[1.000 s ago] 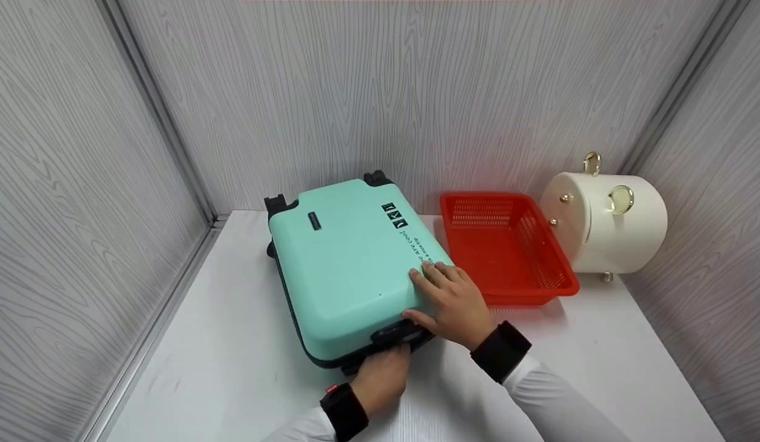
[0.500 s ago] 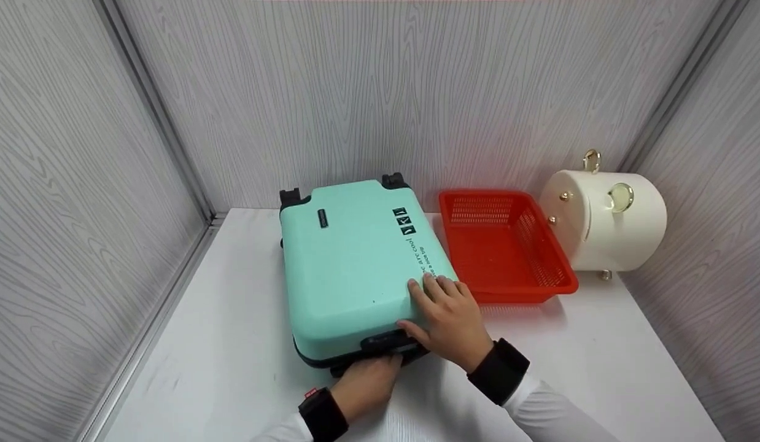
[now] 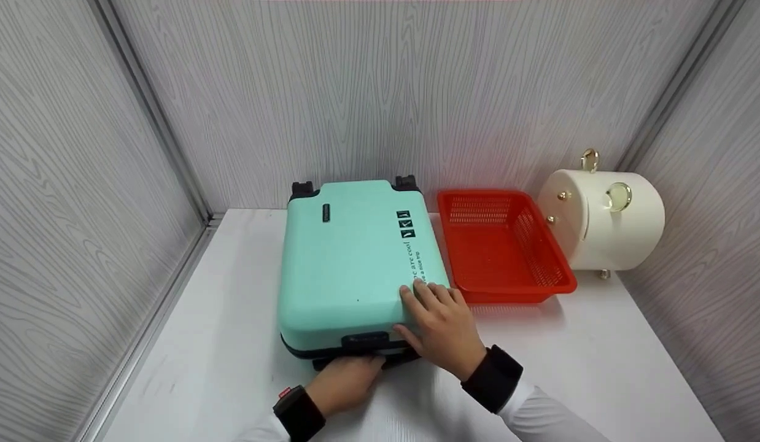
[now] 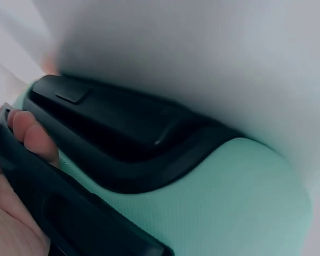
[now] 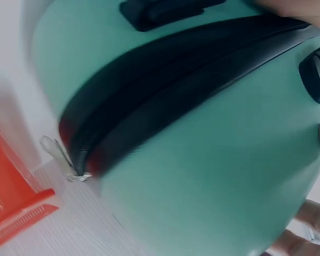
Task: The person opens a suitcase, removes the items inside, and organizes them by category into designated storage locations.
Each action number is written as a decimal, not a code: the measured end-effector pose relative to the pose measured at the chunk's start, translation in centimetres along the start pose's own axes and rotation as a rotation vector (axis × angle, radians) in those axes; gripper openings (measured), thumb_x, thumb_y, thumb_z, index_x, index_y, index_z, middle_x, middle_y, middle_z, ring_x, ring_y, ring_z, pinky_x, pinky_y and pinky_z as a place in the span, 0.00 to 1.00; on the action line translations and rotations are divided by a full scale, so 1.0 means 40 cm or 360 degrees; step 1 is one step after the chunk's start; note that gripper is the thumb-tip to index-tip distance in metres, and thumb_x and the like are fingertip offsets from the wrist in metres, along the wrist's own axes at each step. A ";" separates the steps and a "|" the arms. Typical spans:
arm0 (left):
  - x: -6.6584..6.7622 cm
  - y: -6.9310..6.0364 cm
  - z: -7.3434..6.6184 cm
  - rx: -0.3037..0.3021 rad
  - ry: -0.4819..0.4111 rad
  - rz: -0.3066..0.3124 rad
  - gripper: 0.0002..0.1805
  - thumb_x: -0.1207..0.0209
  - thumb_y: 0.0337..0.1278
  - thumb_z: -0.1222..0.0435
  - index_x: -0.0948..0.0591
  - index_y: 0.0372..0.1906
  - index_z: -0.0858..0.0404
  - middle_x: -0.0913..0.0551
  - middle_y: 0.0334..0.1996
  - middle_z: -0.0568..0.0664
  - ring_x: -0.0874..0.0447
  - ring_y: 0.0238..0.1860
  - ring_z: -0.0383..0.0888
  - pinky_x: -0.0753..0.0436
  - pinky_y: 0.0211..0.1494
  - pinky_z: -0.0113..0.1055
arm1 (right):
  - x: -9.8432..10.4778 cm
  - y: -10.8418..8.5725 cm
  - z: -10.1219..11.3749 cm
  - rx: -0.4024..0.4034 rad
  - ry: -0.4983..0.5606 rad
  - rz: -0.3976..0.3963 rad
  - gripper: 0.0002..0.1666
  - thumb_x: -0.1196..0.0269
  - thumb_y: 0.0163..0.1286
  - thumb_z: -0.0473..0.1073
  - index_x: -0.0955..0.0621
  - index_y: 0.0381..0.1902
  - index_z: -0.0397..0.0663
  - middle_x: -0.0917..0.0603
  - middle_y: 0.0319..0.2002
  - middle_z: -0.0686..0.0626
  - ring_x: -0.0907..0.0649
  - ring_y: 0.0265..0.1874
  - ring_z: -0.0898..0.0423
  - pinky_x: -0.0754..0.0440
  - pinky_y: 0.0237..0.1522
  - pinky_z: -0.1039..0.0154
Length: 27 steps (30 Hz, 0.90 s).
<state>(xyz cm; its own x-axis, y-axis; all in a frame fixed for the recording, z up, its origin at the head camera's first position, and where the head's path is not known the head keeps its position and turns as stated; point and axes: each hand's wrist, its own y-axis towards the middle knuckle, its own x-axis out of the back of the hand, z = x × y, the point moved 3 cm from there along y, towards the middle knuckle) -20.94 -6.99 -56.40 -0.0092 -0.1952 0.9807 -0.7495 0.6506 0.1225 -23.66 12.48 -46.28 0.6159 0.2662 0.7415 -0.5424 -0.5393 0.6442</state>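
Observation:
A mint-green hard-shell suitcase [image 3: 349, 258] lies flat on the white table, its wheels toward the back wall and dark lettering along its right side. At its near end, my left hand [image 3: 344, 383] grips a black carry handle [image 4: 80, 208]; the left wrist view shows the fingers curled round it. My right hand [image 3: 449, 331] rests on the near right corner, fingers spread over the top shell and thumb by the near edge. A black zipper band [image 5: 165, 85] runs round the case in the right wrist view, with a metal zipper pull [image 5: 56, 149] at its corner.
A red plastic basket [image 3: 509, 290] stands close to the suitcase's right side. To its right, a cream cylindrical case [image 3: 628, 239] with gold fittings lies on its side. Grey wood-grain walls [image 3: 380, 92] enclose the table at the back and both sides.
The suitcase has turned clockwise and now lies straighter: its wheeled end shifted right, its handle end left. My left hand moved left with the handle; my right hand stayed on the corner.

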 end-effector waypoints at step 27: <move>0.000 0.045 0.144 0.0084 0.0118 -0.0306 0.11 0.40 0.81 0.59 0.19 0.38 0.59 0.16 0.29 0.49 0.12 0.30 0.49 0.14 0.32 0.44 | -0.114 -0.031 -0.191 -0.0801 0.1054 0.0029 0.31 0.24 0.70 0.39 0.19 0.66 0.31 0.13 0.58 0.33 0.14 0.57 0.36 0.14 0.62 0.39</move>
<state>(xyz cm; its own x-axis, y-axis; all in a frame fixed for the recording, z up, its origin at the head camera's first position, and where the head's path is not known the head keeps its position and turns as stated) -26.12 -10.04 -57.06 0.1847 -0.2559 0.9489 -0.7666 0.5667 0.3021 -30.16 18.05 -49.00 0.2264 0.7607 0.6083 -0.8366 -0.1680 0.5214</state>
